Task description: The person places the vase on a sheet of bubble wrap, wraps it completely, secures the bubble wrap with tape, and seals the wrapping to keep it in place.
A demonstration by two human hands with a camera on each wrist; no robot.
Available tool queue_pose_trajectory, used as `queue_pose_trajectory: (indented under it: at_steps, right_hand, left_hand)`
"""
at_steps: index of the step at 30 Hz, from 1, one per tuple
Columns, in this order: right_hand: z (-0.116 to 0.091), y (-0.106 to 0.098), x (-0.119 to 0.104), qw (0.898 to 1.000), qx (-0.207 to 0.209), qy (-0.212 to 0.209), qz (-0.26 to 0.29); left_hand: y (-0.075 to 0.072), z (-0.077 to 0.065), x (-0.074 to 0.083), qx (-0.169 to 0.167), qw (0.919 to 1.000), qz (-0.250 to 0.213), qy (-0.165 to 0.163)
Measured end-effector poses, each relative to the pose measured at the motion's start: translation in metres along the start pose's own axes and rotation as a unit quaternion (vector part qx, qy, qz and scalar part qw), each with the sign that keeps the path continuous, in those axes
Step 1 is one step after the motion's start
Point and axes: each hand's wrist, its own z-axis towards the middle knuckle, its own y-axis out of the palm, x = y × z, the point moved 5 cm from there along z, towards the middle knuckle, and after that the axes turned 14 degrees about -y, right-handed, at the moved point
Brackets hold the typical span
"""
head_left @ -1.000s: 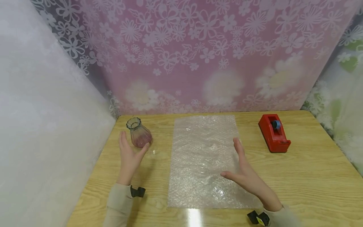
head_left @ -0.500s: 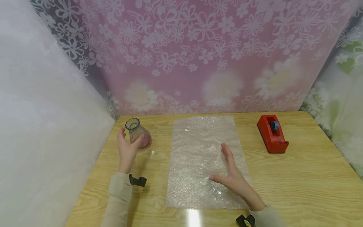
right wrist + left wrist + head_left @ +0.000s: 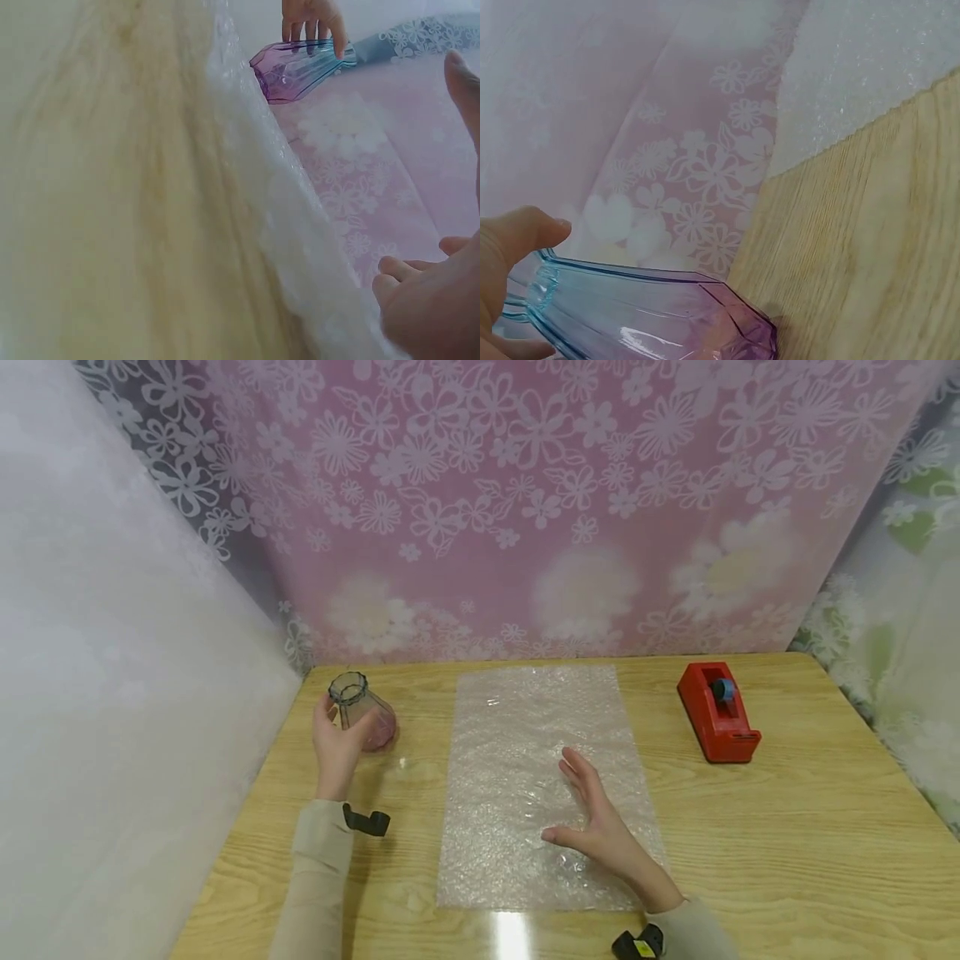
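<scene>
Your left hand [image 3: 337,756] grips the glass vase [image 3: 364,704], with the thumb on the near side and the fingers curled round the far side. The left wrist view shows the thumb and fingers at the neck of the vase, close to its rim. Your right hand [image 3: 600,835] is held over the bubble wrap [image 3: 502,777], with the fingers extended, slightly bent, and the thumb spread well apart from them; the palm side faces left. Note the vase position: it stands mouth upward near the far left corner of the table [image 3: 825,835], left of the bubble wrap and apart from it. The glass is faceted, with a wavy rim, and shades from blue at the neck to purple at the base. A black device [image 3: 367,820] sits at your left wrist beside the beige left sleeve [image 3: 318,860]; a second black unit [image 3: 637,943], bearing a yellow mark, sits at your right wrist. The bubble wrap lies flat at the middle of the wood-grain table as a clear rectangular sheet. To its right, near the far edge, is the red tape dispenser [image 3: 716,718], fitted with a small blue roll [image 3: 723,690]. Behind the table hangs the pink curtain [image 3: 480,510], printed with white flowers.
</scene>
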Motion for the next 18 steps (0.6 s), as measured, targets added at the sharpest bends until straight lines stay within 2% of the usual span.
queue_pose_trajectory:
  at_steps: [4, 10, 18]
  right_hand:
    - [0.000, 0.001, 0.004, 1.000, -0.003, 0.007, 0.004]
    - [-0.002, 0.004, 0.012, 1.000, -0.002, 0.024, 0.021]
    - [-0.002, 0.008, 0.019, 0.999, -0.008, 0.022, 0.021]
  left_hand:
    - [0.003, 0.010, -0.002, 0.016, 0.9999, -0.003, -0.006]
    - [0.007, 0.019, 0.000, 0.034, 0.9993, -0.012, 0.006]
    - [0.009, 0.022, 0.004, 0.046, 0.9944, -0.079, 0.052]
